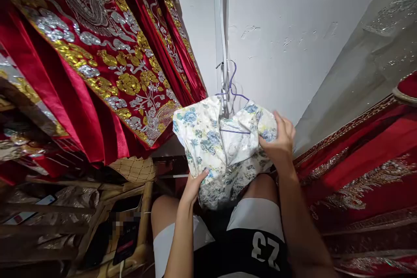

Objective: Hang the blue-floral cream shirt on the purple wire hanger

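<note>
A white garment with blue flower print (215,147) hangs bunched on a purple wire hanger (232,91) in front of me, above my knees. My left hand (194,184) grips the garment's lower left edge from below. My right hand (279,141) is closed on the fabric at its right shoulder, near the hanger's end. The hanger's hook sits against a white strip (224,30) running down the wall.
Red garments with gold and silver embroidery (97,52) hang at the left, and more red embroidered cloth (365,173) lies at the right. A wooden chair frame (137,226) with a phone-like screen on it stands at lower left. A white wall (286,30) is behind.
</note>
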`<state>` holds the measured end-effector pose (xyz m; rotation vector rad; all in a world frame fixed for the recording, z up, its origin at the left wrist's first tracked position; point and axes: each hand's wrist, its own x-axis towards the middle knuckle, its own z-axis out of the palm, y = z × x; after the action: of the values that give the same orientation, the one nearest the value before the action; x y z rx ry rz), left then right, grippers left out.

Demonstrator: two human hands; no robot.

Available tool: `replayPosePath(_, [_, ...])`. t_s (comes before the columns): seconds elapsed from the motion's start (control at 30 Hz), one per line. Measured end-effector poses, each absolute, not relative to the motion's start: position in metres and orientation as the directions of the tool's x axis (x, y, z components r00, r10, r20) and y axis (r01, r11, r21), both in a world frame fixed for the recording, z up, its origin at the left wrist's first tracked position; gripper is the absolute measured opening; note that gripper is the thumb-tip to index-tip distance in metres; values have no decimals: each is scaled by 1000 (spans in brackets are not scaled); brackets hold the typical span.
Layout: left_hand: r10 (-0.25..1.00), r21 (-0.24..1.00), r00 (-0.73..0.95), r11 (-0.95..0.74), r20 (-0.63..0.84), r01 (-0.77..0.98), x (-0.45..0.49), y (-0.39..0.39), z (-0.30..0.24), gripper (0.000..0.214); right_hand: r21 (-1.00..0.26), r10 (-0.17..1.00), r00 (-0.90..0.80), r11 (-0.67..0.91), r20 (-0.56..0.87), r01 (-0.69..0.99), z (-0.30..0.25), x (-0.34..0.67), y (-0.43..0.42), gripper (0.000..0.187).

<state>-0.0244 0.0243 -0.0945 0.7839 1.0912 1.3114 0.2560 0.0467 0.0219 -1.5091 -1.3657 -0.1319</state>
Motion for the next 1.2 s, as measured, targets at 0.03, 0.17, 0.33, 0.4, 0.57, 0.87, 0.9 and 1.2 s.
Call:
replayPosePath(0.03, [978, 915, -70, 156, -195, -373, -23, 19, -98, 82, -699, 597, 490, 172, 634, 694, 3, 255, 42, 81])
replayPosePath(0.17, [982, 923, -18, 172, -190, -345, -13, 7, -97, 80, -966, 553, 799, 222, 235, 131, -66, 230, 26, 48])
replayPosePath(0.33, [991, 950, 14, 129, -130, -285, -6, 4, -89, 73, -998, 994, -97, 48, 44, 35, -87, 183, 19, 53])
replayPosePath(0.4, [993, 955, 25, 118, -115, -272, -9, 3, -91, 70, -994, 989, -122, 87, 78, 69, -80, 175, 19, 55])
replayPosePath(0.57, [940, 998, -336, -64, 51, -26, -9, 3, -100, 68, -990, 990, -87, 116, 109, 78, -73, 181, 15, 54])
replayPosePath(0.87, [914, 911, -141, -343, 380, 230, 46, -4, -105, 45, -999, 980, -199, 29, 23, 31, -71, 171, 9, 32])
replayPosePath(0.9, [933, 933, -123, -314, 338, 179, 49, -3, -105, 44, -999, 978, -206, 20, 14, 31, -70, 169, 9, 30])
replayPosePath(1.2, [949, 928, -57, -289, 310, 235, 60, -1, -113, 26, -987, 988, 6, 157, 157, 12, 18, 189, 65, 30])
